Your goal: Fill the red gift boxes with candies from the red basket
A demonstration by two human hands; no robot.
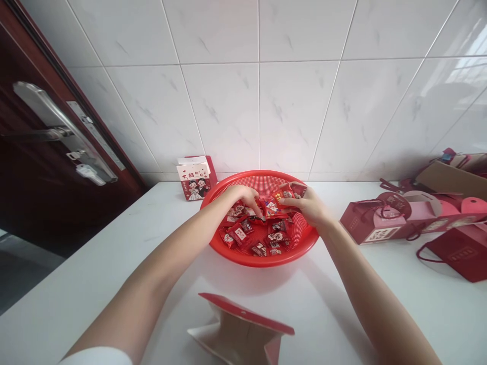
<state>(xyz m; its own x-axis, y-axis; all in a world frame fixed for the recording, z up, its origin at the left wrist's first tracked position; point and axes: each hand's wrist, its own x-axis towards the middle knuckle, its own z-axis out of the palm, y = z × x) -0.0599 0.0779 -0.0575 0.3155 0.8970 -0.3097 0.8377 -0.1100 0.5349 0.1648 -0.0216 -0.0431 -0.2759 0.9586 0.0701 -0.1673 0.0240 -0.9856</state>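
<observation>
A round red plastic basket (262, 261) holds many wrapped candies (239, 234), mostly red with white labels. My left hand (245, 198) reaches over its left side, fingers bent down among the candies; whatever is between the fingertips is too small to name. On the basket's right side, my right hand (306, 203) is closed round several red candy packets (286, 193). Close to me stands an open paper box (243, 332) with a red edge and a plain inside, its top flaps spread.
At the back left stands a small box with a cartoon couple (196, 182). Dark red gift boxes (375, 220) with cords line the right side, near a cardboard box (449, 177). A tiled wall (220, 111) rises behind; a dark door (34, 177) is at left.
</observation>
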